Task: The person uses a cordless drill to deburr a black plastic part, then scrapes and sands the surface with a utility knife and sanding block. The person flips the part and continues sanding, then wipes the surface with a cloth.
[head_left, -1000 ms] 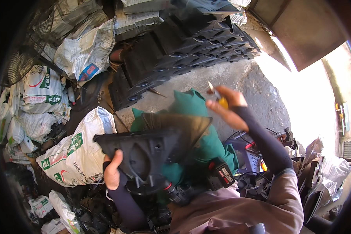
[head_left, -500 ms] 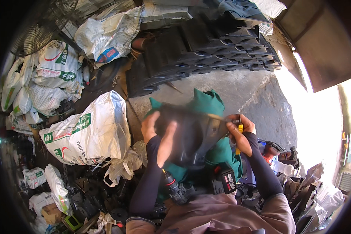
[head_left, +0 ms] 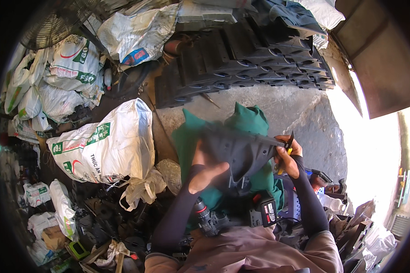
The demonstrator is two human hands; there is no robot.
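Observation:
A black moulded plastic part (head_left: 248, 152) with a curved, hollowed shape is held above my lap between both hands. My left hand (head_left: 208, 166) grips its left end, thumb lying across the near face; this end is blurred by motion. At the other end, the fingers of my right hand (head_left: 288, 157) pinch the part's edge. The same hand also holds a yellow-handled utility knife (head_left: 289, 152), its dark blade pointing up and away. Green cloth (head_left: 248, 119) covers my legs under the part. A black and red cordless drill (head_left: 209, 219) lies across my lap, its battery (head_left: 264, 210) to the right.
Stacked black plastic parts (head_left: 241, 57) stand on the concrete floor ahead. A large white sack (head_left: 111, 143) lies left, with more sacks (head_left: 75, 61) and a fan (head_left: 54, 25) behind. At my right are a red and black power tool (head_left: 321, 179) and scattered plastic pieces.
The black part has turned and tilted; its left end and my left hand have shifted right and nearer. The knife blade now shows beyond my right fingers. My view has shifted slightly.

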